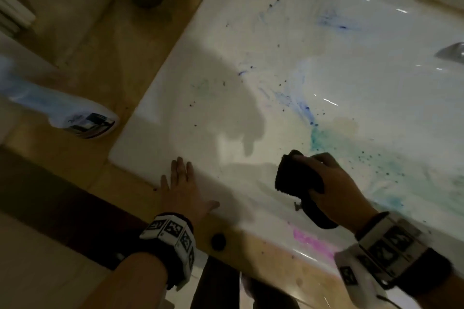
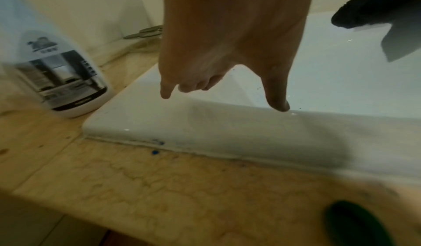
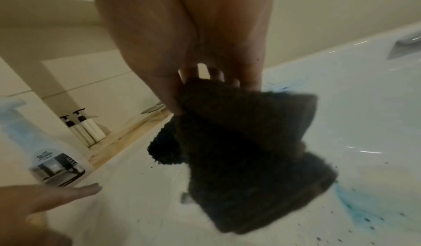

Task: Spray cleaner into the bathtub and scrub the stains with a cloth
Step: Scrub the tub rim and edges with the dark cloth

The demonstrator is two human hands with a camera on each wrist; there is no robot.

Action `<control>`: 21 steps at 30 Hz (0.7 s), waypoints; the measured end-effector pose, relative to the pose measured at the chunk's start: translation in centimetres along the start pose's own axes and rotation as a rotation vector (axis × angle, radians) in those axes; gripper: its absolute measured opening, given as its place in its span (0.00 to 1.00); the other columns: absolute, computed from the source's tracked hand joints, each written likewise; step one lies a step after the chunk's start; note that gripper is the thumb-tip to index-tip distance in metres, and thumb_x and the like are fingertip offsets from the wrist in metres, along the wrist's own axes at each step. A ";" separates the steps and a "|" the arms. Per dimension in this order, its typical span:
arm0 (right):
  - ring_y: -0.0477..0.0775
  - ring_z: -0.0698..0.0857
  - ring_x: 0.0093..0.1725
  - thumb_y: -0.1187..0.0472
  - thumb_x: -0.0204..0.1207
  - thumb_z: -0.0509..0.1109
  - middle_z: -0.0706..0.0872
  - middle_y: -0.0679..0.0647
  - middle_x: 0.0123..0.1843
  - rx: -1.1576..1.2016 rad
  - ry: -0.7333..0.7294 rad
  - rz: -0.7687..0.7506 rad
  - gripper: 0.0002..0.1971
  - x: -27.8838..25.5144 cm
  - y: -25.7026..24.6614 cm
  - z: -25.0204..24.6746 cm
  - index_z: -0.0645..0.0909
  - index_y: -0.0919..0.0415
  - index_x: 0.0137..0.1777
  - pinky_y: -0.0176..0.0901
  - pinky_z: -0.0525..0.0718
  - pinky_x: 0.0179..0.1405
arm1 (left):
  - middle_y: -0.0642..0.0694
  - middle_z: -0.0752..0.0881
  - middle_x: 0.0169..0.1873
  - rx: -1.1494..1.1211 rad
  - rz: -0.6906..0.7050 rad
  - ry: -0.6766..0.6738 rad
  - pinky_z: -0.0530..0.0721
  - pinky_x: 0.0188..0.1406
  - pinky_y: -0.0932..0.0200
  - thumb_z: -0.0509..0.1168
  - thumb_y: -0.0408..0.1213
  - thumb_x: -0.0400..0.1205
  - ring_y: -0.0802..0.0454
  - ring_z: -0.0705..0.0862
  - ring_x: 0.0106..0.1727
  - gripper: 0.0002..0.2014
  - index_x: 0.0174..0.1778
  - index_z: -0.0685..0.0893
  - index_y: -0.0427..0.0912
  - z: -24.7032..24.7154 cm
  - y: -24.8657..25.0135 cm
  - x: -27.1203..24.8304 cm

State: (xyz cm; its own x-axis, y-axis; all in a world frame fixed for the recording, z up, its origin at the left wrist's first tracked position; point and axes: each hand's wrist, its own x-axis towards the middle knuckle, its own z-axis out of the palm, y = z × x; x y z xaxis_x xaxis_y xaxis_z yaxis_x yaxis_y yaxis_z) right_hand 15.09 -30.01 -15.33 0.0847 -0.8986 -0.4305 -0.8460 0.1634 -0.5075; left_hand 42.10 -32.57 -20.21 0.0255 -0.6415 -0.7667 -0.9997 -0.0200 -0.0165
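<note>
Scrub step about to start. My right hand [image 1: 324, 183] grips the dark cloth [image 1: 297, 174] above the bathtub [image 1: 175, 118] near wall; left hand [image 1: 184, 183] rests flat, fingers straight, on the rim. Spray bottle [image 1: 82, 120] stands left. Next: press cloth onto the teal stains [image 1: 324, 139] to the right.

Your bathtub [image 1: 251, 40] looks like glossy white enamel, smooth, throwing bright glints along its far side; the blue and teal stains [image 1: 303, 108] lie thin and watery on that gloss. The cloth [image 3: 246, 151] in your right hand [image 1: 334, 190] is dark, nubby and matt, rough-piled like terry. The ledge [image 2: 159, 187] around the tub looks like veined beige stone, fairly smooth. The spray bottle [image 2: 66, 75] is smooth white plastic with a printed label.
</note>
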 end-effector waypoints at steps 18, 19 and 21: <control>0.65 0.84 0.56 0.58 0.47 0.87 0.77 0.61 0.65 -0.158 -0.047 -0.011 0.40 -9.7 5.5 12.4 0.81 0.56 0.64 0.53 0.89 0.33 | 0.28 0.42 0.80 0.084 -0.069 0.078 0.50 0.80 0.45 0.67 0.66 0.69 0.34 0.45 0.81 0.61 0.80 0.39 0.31 8.1 11.4 -2.7; 0.67 0.80 0.62 0.61 0.54 0.84 0.74 0.62 0.69 -0.165 -0.064 0.000 0.38 -9.5 5.9 11.9 0.77 0.57 0.69 0.56 0.88 0.44 | 0.29 0.41 0.80 0.070 -0.071 0.074 0.50 0.80 0.45 0.67 0.67 0.68 0.34 0.45 0.81 0.62 0.80 0.38 0.31 8.2 11.4 -2.8; 0.65 0.80 0.61 0.60 0.56 0.83 0.75 0.63 0.68 -0.195 0.021 0.119 0.37 -9.2 7.2 10.7 0.77 0.59 0.69 0.52 0.86 0.49 | 0.29 0.41 0.80 0.059 -0.074 0.067 0.51 0.80 0.45 0.68 0.66 0.68 0.34 0.44 0.81 0.62 0.80 0.38 0.31 8.4 11.4 -2.8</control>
State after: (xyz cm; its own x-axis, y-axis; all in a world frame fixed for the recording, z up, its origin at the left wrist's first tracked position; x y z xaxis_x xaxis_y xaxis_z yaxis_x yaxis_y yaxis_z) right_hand 13.86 -16.23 -23.01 -0.0312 -0.8863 -0.4621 -0.9353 0.1889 -0.2993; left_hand 30.58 -24.55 -23.69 0.0976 -0.6900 -0.7172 -0.9935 -0.0252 -0.1110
